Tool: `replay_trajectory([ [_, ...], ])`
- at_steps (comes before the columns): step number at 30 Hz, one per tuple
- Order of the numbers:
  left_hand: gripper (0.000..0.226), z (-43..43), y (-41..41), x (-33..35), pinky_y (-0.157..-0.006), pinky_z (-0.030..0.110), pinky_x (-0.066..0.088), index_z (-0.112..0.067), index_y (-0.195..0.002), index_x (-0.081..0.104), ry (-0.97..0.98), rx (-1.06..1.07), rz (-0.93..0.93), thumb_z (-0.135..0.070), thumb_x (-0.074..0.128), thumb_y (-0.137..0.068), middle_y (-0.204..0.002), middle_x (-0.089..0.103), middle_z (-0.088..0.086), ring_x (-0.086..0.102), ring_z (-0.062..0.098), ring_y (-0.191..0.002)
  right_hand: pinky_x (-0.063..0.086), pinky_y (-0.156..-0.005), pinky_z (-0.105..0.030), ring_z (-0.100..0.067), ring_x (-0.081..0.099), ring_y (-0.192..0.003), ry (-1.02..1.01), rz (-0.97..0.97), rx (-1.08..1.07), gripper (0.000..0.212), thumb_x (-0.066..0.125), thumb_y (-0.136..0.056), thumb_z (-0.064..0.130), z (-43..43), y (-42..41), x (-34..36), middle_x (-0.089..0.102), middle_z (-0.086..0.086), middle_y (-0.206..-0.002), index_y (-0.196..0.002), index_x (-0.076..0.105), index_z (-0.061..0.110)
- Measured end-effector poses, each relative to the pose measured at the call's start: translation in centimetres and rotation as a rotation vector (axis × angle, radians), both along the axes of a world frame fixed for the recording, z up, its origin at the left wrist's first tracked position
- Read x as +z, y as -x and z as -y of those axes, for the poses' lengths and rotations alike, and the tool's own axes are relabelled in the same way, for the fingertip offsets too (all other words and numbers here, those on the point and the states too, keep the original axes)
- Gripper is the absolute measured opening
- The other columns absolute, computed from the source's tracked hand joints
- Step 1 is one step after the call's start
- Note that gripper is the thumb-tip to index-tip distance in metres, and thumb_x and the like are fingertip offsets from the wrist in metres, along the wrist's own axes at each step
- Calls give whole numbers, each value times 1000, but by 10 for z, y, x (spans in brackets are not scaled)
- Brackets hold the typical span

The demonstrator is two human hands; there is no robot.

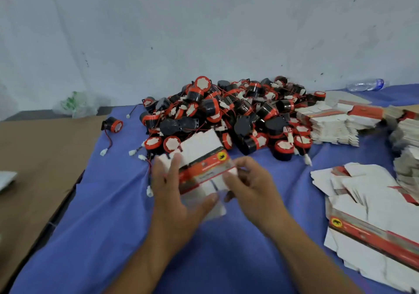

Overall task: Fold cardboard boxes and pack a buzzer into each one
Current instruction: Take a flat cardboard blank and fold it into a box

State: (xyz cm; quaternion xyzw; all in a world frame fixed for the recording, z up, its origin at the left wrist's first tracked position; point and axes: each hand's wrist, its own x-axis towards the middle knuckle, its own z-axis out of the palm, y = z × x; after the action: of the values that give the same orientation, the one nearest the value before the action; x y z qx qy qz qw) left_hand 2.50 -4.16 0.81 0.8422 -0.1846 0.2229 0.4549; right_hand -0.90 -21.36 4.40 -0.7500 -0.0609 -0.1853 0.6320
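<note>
Folding looks like the step in hand: just in front of the buzzer pile (226, 114), my left hand (172, 194) and right hand (251, 187) hold a half-flat box (204, 169), fingers (229, 177) pinching its flaps. Next I'd square it open.

Soft even light, motion-blurred, edge-warped.

Scuffed pale wall (204, 21), blue cloth (108, 225) spread on the surface below, brown board (34, 157) at left, soft even light
</note>
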Motion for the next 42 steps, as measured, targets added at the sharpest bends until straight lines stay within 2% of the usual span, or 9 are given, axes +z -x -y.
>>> replay_trajectory([
  [4,106,2,-3,-1,-119,45,16,-20,-154,21,-150,110,188,-76,57,-71,-164,1,14,4,30,-151,50,-71,-15,2,65,-78,232,105,121,30,50,-103,5,-5,4,-3,70,22,-97,-121,68,21],
  [8,103,3,2,6,-119,34,25,-8,-151,24,-68,43,166,-61,64,-73,-158,26,10,24,24,-146,53,-90,-43,-17,66,-109,326,164,200,34,49,-103,4,-1,8,4,71,5,-117,-132,64,15],
  [12,95,4,10,13,-107,48,43,-13,-153,22,99,-136,-12,-31,74,-75,-155,30,1,32,16,-144,51,-79,-33,-17,57,-96,465,237,223,42,53,-101,4,-9,12,2,56,0,-108,-140,57,18],
  [17,88,-3,11,19,-97,25,50,-25,-147,26,189,-256,-31,-36,72,-73,-155,25,-11,37,3,-137,36,-74,-8,-2,47,-84,528,307,104,33,53,-101,6,-19,10,-3,48,4,-99,-133,61,7],
  [23,62,-4,6,20,-70,14,52,-19,-113,57,377,-275,-241,-48,73,-60,-114,57,4,61,5,-96,53,-80,-44,-23,63,-92,136,-3,148,33,42,-105,36,-11,7,-8,66,-6,-102,-110,63,10],
  [28,82,4,10,21,-88,42,57,-14,-116,66,695,-367,-413,-72,78,-58,-110,72,6,67,27,-107,39,-111,-26,-10,47,-136,-23,-131,392,59,41,-96,61,-1,5,-13,56,11,-143,-146,46,32],
  [31,78,4,15,28,-83,43,58,-14,-112,69,823,-430,-429,-70,81,-58,-101,73,9,69,30,-100,43,-97,-9,-10,41,-139,104,-228,522,67,38,-82,85,1,8,-15,43,41,-140,-145,26,63],
  [35,61,1,19,35,-82,39,58,-26,-100,77,805,-514,-448,-67,84,-54,-101,73,8,69,28,-97,28,-116,-47,-25,35,-146,-115,-236,693,95,54,-80,80,8,12,-15,38,8,-158,-157,19,37],
  [42,36,-6,14,35,-71,26,57,-29,-100,75,780,-547,-432,-35,69,-65,-105,72,2,71,17,-94,40,-108,-40,-33,48,-134,-435,-274,734,86,73,-83,54,8,9,-5,49,-14,-148,-151,37,16],
])
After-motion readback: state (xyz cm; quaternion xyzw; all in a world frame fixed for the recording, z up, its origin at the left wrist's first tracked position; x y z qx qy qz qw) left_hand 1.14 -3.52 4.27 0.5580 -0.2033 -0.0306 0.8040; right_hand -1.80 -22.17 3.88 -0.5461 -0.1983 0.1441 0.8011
